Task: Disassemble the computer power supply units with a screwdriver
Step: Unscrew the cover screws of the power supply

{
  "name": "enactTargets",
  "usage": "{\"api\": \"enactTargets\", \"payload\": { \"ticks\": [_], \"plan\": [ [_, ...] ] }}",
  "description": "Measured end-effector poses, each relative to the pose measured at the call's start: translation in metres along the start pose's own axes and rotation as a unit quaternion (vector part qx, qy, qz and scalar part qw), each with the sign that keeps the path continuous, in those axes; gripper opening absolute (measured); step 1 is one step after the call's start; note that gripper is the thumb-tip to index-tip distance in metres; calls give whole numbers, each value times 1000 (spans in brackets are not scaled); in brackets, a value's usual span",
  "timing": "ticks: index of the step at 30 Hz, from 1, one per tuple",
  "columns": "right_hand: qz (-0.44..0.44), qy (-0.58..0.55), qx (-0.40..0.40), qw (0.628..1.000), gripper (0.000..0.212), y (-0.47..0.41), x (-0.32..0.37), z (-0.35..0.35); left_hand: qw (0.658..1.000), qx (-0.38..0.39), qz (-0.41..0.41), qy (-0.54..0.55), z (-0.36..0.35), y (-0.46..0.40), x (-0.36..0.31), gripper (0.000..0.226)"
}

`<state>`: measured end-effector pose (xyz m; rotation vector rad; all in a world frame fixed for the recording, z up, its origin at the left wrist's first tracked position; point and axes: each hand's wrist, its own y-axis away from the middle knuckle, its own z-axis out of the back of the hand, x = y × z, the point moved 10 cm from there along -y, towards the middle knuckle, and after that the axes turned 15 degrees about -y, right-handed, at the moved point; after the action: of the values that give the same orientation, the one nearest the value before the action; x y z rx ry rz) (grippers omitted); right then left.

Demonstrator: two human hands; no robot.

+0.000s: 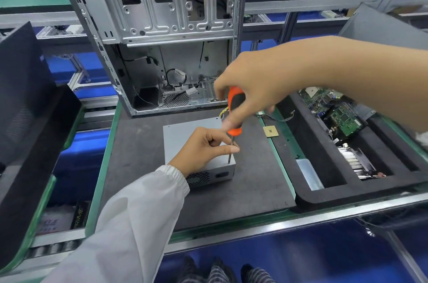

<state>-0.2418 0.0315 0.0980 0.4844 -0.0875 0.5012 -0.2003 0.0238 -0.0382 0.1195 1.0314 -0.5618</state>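
Observation:
A grey metal power supply unit (183, 131) lies flat on a dark mat (139, 155) in the middle of the bench. An orange-and-black screwdriver (235, 109) stands almost upright, its tip on the unit's top near the front right corner. My right hand (254, 83) is shut on the handle from above. My left hand (203, 150) rests on the unit and pinches the steel shaft between thumb and finger. Coloured wires show behind the unit, partly hidden by my right hand.
An open, stripped computer case (162, 35) stands behind the unit. A loose CPU chip (270, 131) lies on the mat to the right. A black foam tray (347, 185) at right holds circuit boards and a heatsink. Another black tray (34, 132) is at left.

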Motion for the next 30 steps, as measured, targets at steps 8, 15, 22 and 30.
{"api": "enactTargets", "payload": {
  "ticks": [8,15,22,30],
  "plan": [
    [45,131,-4,990,18,-7,8,-2,1000,22,-4,8,0,-2,-3,11],
    [11,40,33,999,54,-4,7,-4,999,17,-8,27,3,-3,-4,7],
    [1,104,7,995,38,-13,7,-3,999,35,0,1,3,-4,-6,11],
    [12,44,53,998,50,-2,14,-5,999,45,-4,10,4,-5,-10,22]
  ]
}}
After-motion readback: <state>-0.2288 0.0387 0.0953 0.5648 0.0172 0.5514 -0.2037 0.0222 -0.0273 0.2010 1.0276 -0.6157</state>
